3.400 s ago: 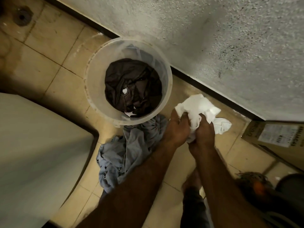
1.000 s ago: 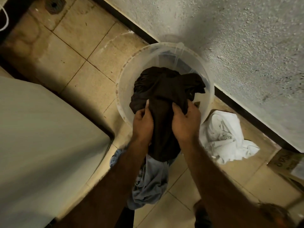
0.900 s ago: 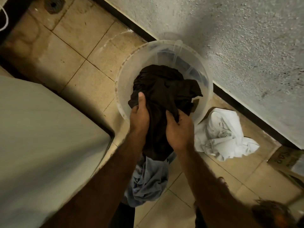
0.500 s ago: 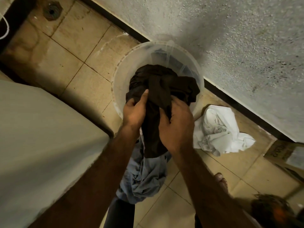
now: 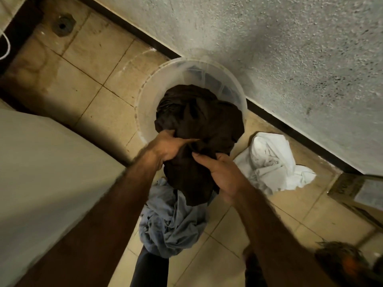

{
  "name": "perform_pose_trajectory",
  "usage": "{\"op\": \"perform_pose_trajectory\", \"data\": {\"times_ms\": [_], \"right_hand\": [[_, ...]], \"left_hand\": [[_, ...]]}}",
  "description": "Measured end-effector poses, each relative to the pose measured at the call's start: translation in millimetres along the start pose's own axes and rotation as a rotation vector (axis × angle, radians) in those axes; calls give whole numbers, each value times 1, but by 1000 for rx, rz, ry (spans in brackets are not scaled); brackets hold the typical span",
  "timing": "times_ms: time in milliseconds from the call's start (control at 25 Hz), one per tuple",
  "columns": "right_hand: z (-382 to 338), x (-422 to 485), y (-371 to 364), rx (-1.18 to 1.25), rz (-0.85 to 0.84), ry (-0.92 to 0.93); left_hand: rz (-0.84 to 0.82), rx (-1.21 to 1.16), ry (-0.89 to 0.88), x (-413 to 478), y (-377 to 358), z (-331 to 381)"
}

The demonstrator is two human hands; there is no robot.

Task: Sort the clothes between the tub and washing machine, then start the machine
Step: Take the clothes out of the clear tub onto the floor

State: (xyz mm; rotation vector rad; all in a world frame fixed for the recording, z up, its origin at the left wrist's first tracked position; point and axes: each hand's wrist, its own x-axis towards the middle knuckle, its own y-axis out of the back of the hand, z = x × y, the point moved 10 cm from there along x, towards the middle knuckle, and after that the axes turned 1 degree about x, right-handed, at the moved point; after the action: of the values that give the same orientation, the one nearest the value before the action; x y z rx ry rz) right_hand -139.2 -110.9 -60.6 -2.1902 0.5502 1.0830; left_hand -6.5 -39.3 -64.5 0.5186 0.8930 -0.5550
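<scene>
Both hands grip the dark garment (image 5: 199,121) over the tub (image 5: 145,104): left hand (image 5: 167,147), right hand (image 5: 219,172). The cardboard box (image 5: 352,189) print is unreadable.

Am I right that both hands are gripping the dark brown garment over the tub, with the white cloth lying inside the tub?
Not quite. The head view shows both the left hand and right hand gripping the dark brown garment over the tub, but the white cloth lies on the floor beside the tub.
</scene>
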Motion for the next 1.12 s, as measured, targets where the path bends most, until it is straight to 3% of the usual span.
{"op": "perform_pose_trajectory", "data": {"times_ms": [120, 240, 360, 480, 560, 640, 720, 840, 880, 1000, 1120], "right_hand": [[2, -2, 10, -83, 193, 50], [-1, -11, 16, -136, 327, 110], [-14, -18, -2, -259, 239, 191], [-8, -32, -46, -348, 20, 112], [0, -48, -74, -396, -131, 19], [-7, -68, -92, -478, -269, 43], [-22, -95, -98, -464, -370, 75], [-16, -129, -109, -326, -550, -66], [-7, -132, -109, -223, -557, -121], [40, -136, -106, 17, -460, -414], [85, -141, -120, 125, -455, -511]], "left_hand": [[245, 219, -91, -4, 24, 6], [550, 226, -216, -31, 46, 20], [735, 94, -411, -64, 64, 41], [683, -19, -485, -71, 75, 59], [635, -78, -448, -70, 80, 65], [536, -125, -415, -66, 83, 68], [449, -177, -387, -64, 89, 71], [485, -166, -275, -59, 106, 63], [474, -132, -151, -55, 107, 50], [115, -251, 192, -52, 68, -10], [39, -9, 209, -57, 52, -49]]}}
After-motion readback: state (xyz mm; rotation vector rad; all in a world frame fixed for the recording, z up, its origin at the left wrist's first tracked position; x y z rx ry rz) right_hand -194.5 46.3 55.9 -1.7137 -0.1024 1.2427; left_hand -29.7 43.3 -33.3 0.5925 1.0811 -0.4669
